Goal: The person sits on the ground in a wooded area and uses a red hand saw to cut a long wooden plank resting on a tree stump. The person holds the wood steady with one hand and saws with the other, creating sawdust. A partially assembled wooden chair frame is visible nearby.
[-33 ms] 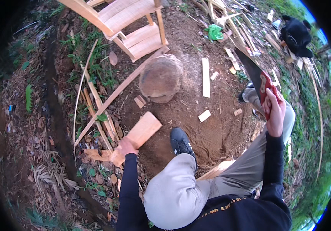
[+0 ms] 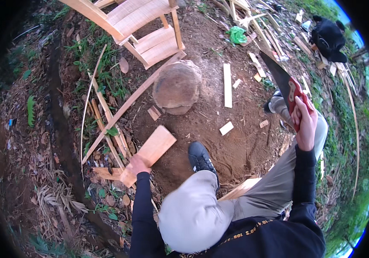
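Observation:
My left hand (image 2: 139,164) is closed on a short, wide pale board (image 2: 156,148), gripping it near its lower left end. The board is held at a slant, its far end pointing up and right toward a round tree stump (image 2: 176,87). Over on the right, my right hand (image 2: 304,122) is wrapped round the red handle of a handsaw (image 2: 280,77). The dark saw blade points up and left, away from the board. Part of the handle is hidden by my fingers.
A wooden frame with slats (image 2: 143,17) stands at the top left. A long strip (image 2: 128,102) slants from it across thinner sticks. Offcuts (image 2: 228,86) lie on the soil. A green plastic bag (image 2: 237,35) and a dark bag-like object (image 2: 328,38) are farther off.
The view has shifted very slightly. The board and my left hand have moved a touch to the left; my right hand still holds the saw in nearly the same place.

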Motion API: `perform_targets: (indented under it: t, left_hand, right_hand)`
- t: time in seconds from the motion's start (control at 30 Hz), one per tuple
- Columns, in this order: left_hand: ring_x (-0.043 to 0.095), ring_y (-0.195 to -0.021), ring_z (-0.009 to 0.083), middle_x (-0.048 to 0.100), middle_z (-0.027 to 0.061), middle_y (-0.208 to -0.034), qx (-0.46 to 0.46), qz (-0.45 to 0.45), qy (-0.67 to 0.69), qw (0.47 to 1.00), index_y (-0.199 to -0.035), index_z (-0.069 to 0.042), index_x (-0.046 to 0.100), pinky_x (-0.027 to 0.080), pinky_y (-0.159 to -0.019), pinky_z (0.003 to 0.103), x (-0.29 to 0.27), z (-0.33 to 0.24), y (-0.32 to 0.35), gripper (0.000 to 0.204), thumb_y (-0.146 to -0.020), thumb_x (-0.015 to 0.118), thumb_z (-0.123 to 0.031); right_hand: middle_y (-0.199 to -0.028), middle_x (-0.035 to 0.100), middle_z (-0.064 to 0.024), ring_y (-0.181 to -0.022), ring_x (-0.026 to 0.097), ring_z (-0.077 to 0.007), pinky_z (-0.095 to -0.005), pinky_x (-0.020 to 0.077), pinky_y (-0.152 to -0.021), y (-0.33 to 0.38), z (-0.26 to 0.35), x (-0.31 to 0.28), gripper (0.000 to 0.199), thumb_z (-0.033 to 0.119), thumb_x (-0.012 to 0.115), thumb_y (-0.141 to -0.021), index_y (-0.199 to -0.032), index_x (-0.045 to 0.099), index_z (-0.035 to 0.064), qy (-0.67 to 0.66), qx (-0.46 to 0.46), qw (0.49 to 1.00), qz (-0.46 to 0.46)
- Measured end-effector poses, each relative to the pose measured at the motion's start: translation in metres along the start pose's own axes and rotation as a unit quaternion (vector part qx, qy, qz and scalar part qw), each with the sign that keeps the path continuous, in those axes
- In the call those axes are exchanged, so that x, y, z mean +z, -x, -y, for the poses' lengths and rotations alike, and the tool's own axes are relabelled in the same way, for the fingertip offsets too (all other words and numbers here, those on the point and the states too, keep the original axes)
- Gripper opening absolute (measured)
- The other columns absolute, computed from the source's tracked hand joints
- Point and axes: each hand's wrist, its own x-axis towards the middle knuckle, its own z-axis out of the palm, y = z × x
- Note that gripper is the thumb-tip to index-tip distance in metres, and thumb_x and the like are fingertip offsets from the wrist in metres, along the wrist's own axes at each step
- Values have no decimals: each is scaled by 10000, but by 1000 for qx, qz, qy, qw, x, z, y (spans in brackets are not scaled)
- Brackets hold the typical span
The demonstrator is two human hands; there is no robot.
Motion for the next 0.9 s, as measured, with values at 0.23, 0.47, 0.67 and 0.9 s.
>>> perform_targets:
  t: [0.23, 0.47, 0.67, 0.9]
  left_hand:
    - [559, -1218, 418, 516, 249, -1368, -40, -82, 129, 987, -1429, -61, 399, 476, -1017, 500, -36, 60, -70, 789, -767, 763, -287]
    - [613, -1119, 367, 637, 190, -1147, 188, -194, 183, 945, -1178, -81, 635, 503, -945, 473, -204, -87, -197, 355, -880, 678, -269]
    - [551, -1224, 340, 551, 147, -1279, 133, -176, 142, 965, -1325, -142, 522, 465, -954, 556, -200, -104, -261, 445, -958, 581, -388]
    - [552, -1207, 343, 560, 143, -1247, 110, -242, 175, 948, -1276, -104, 526, 420, -975, 622, -167, -85, -269, 507, -961, 542, -501]
  right_hand:
    - [-585, 425, 61, -441, 367, -32, -212, 288, -436, -7, -8, 0, 141, 147, 616, -984, -886, 547, 73, -23, 13, 1000, -5]
    - [-635, 464, 79, -458, 374, 4, -175, 251, -413, -10, -49, -26, 101, 144, 624, -971, -1005, 610, 50, 107, 3, 993, -52]
    - [-649, 528, 45, -484, 462, -17, -176, 347, -420, -11, -107, -4, 175, 119, 661, -940, -867, 505, 90, 268, -54, 961, -42]
    - [-798, 680, -152, -681, 685, -289, -421, 530, -642, -21, -237, 92, 295, 254, 740, -883, -981, 584, 23, 405, -71, 907, -88]
